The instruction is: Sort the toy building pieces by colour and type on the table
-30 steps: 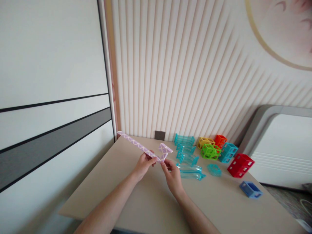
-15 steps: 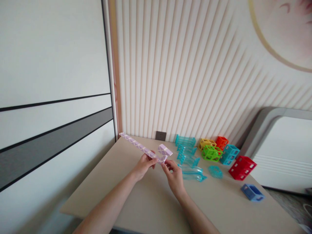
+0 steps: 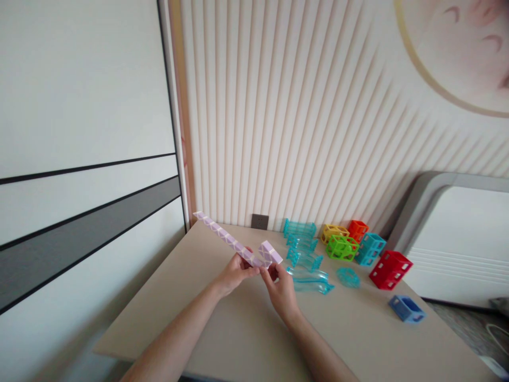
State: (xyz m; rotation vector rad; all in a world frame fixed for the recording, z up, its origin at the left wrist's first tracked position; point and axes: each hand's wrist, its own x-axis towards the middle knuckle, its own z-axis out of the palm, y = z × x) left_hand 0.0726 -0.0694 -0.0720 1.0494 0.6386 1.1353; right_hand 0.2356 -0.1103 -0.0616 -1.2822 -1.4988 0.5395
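Both hands hold a pink-and-white twist snake toy (image 3: 226, 239) above the beige table (image 3: 246, 329). My left hand (image 3: 234, 273) pinches the long straight stretch, which runs up and to the left. My right hand (image 3: 280, 289) grips the short bent end (image 3: 270, 253), which folds back to the right. Both hands are closed on the toy, close together.
To the right on the table lie clear teal track pieces (image 3: 308, 260), a teal ring (image 3: 349, 277), and yellow (image 3: 333, 232), green (image 3: 342, 247), orange (image 3: 358, 229), teal (image 3: 370, 248), red (image 3: 390, 269) and blue (image 3: 406, 309) open blocks. A wall socket (image 3: 260, 221) sits behind; a white appliance (image 3: 461, 244) stands right.
The short bent end of the snake has folded slightly lower and closer to the straight part. My hands have stayed in nearly the same place.
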